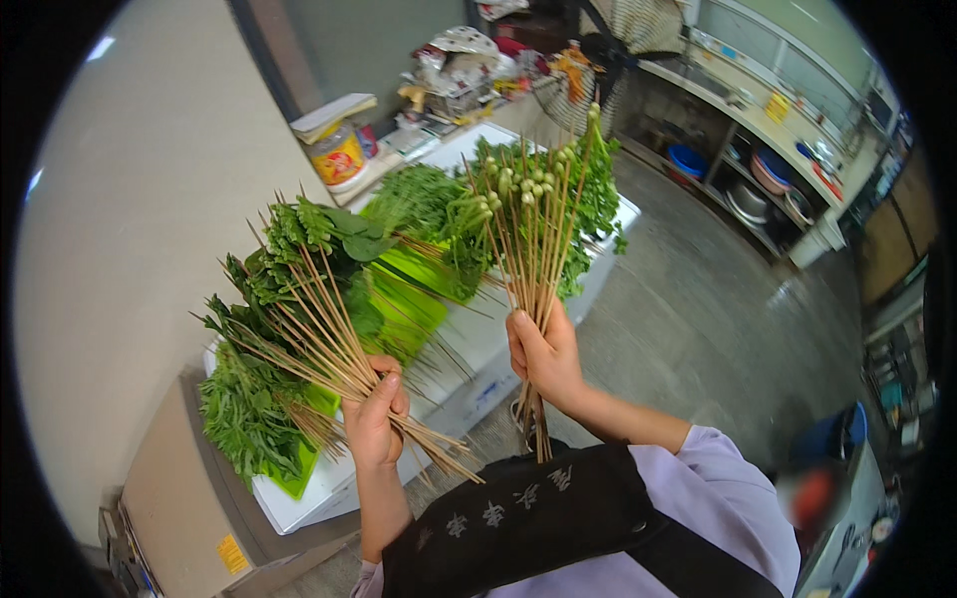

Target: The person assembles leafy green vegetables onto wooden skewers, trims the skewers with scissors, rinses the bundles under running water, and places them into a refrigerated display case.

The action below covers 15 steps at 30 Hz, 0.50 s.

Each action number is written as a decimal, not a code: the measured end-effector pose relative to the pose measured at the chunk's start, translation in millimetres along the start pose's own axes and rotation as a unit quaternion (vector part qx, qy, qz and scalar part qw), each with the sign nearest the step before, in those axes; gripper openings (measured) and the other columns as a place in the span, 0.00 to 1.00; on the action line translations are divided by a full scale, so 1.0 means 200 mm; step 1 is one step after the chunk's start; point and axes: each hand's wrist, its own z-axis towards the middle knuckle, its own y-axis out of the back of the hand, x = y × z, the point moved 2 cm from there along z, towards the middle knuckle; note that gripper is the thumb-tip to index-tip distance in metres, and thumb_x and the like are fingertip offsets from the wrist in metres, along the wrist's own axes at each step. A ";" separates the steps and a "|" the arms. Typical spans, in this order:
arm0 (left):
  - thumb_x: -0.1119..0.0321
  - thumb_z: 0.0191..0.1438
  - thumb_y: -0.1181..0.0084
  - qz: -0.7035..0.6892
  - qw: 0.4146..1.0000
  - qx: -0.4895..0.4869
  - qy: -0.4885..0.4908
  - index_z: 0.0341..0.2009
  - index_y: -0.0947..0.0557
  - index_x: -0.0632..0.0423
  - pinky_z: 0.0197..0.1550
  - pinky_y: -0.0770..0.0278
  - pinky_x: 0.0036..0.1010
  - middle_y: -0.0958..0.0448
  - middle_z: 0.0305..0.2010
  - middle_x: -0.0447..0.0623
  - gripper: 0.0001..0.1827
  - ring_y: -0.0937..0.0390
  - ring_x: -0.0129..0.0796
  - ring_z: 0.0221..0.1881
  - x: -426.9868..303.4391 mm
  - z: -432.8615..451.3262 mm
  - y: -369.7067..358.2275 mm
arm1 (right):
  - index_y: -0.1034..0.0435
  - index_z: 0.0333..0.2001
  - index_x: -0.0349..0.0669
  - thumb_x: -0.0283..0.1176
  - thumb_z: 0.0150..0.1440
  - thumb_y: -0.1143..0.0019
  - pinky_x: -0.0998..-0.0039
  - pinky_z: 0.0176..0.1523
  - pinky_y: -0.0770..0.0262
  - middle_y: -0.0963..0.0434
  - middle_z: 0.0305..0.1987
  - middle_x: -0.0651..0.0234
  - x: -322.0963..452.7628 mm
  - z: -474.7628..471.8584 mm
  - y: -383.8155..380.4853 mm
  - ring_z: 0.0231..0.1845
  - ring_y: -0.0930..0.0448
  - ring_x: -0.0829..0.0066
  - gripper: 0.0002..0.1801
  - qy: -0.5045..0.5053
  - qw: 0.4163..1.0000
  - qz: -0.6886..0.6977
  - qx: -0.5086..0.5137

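My left hand (377, 411) is closed around a fan of bamboo skewers (329, 314). Dark leafy greens (295, 235) are threaded on their upper ends. A second bundle of bamboo skewers (534, 261) stands nearly upright in my right hand (549, 351), topped with pale green stem ends (534, 183) and leafy greens around them. Both bundles are above a white surface (463, 366), probably a chest freezer lid. On it are bright green trays (407, 303), feathery greens (415, 202) and long-leaved greens (243, 418), with more skewer ends poking out.
A beige cabinet (187, 463) adjoins the white surface at lower left. Behind, a yellow tub (340, 161) and bagged goods (456, 67) crowd a ledge beside a fan (572, 97). A counter with shelves of basins (748, 202) lines the far right. A blue bin (830, 433) is at lower right.
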 end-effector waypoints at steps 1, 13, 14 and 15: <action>0.77 0.52 0.45 0.006 1.000 0.020 0.011 0.39 0.28 0.56 0.22 0.37 0.22 0.29 0.34 0.48 0.09 0.36 0.25 0.22 0.03 -0.04 -0.04 | 0.44 0.49 0.44 0.30 0.65 0.61 0.83 0.14 0.45 0.36 0.26 0.73 0.01 -0.10 0.05 0.13 0.42 0.88 0.10 -0.003 1.000 -0.006 -0.018; 0.77 0.54 0.47 -0.070 0.977 0.140 0.144 0.38 0.31 0.53 0.31 0.25 0.24 0.28 0.40 0.50 0.09 0.26 0.29 0.31 0.49 -0.19 -0.67 | 0.42 0.43 0.41 0.33 0.65 0.61 0.82 0.12 0.44 0.42 0.19 0.76 0.25 -0.48 0.49 0.12 0.42 0.87 0.08 0.008 0.996 0.001 -0.094; 0.77 0.54 0.47 -0.074 0.975 0.148 0.145 0.37 0.31 0.53 0.32 0.25 0.24 0.28 0.40 0.50 0.08 0.26 0.30 0.32 0.52 -0.18 -0.72 | 0.42 0.43 0.41 0.35 0.65 0.61 0.82 0.12 0.44 0.42 0.19 0.76 0.27 -0.48 0.54 0.12 0.42 0.86 0.09 0.006 0.996 -0.005 -0.089; 0.77 0.54 0.47 -0.071 0.976 0.151 0.143 0.37 0.31 0.53 0.32 0.25 0.24 0.28 0.39 0.50 0.08 0.26 0.30 0.32 0.55 -0.17 -0.79 | 0.42 0.42 0.42 0.36 0.65 0.60 0.82 0.12 0.44 0.42 0.19 0.76 0.30 -0.46 0.60 0.12 0.42 0.86 0.10 0.003 0.996 -0.014 -0.082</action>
